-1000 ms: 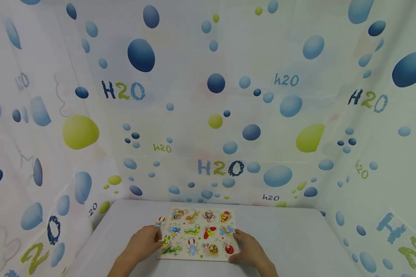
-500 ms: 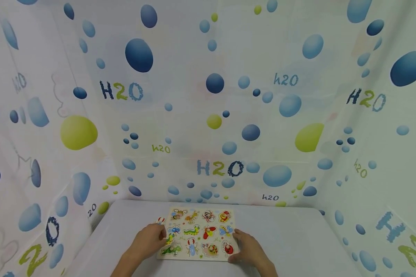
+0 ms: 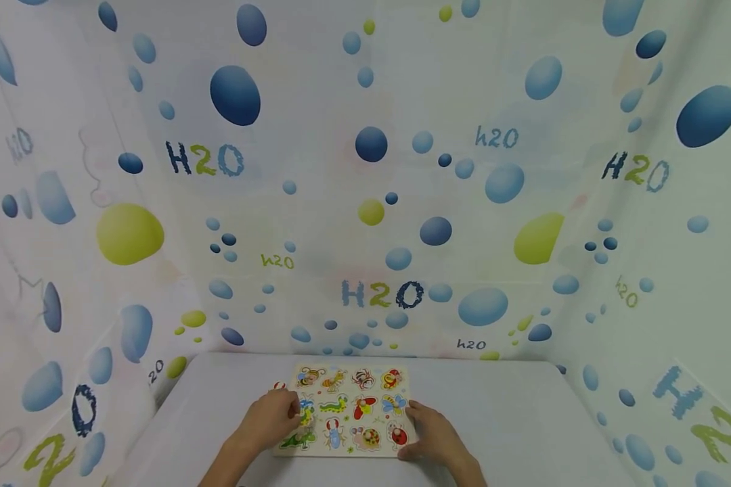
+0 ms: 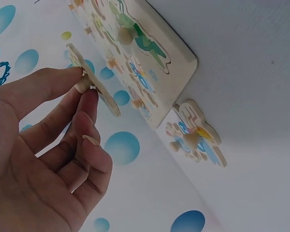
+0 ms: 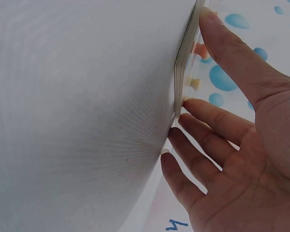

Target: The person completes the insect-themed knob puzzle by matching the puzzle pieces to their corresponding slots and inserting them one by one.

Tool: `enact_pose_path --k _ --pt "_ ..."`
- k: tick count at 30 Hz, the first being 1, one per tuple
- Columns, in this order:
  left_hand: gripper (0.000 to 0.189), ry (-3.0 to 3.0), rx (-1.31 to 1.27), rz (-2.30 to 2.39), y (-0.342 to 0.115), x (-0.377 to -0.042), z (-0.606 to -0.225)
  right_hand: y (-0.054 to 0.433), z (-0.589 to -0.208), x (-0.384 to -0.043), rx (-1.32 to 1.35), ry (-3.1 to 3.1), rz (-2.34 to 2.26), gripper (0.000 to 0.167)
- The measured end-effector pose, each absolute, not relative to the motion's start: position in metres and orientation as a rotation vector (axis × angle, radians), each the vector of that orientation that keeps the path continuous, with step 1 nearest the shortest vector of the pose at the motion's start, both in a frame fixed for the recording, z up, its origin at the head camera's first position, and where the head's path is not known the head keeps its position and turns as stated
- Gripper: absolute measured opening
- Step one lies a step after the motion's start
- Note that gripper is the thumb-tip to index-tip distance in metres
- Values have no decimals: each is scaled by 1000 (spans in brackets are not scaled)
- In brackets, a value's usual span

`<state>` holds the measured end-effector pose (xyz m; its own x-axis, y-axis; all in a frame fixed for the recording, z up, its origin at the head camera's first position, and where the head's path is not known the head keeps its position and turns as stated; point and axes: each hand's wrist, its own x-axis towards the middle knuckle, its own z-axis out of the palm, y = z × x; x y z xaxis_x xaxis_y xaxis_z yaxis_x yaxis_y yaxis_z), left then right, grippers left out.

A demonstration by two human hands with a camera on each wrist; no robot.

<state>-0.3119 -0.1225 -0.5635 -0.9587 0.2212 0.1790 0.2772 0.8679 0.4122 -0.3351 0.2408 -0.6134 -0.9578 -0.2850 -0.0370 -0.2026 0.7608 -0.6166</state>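
A wooden peg puzzle board with bright insect pictures lies on the table. Over its left side my left hand pinches a thin puzzle piece by its small round knob, between thumb and forefinger. The piece is edge-on in the left wrist view, its picture mostly hidden. My right hand is at the board's right side, fingers extended. In the right wrist view its thumb and fingertips touch the board's edge. Loose insect pieces with knobs lie beside the board; a red-tipped one peeks out past my left hand.
The table has a white cover. Behind and on both sides hang white curtains printed with blue and green drops and "H2O" lettering. In the left wrist view, knobbed pieces sit on the board.
My left hand has moved right and slightly away from me, carrying the pinched piece further over the board's left side. The right hand stays at the board's edge. The head view has shifted slightly.
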Motion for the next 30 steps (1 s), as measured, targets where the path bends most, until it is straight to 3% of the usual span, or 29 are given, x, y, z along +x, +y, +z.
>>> enact_pose_path --k 30 --pt "22 -2784 -600 -655 -88 -326 -559 237 -607 -333 -320 2795 -939 90"
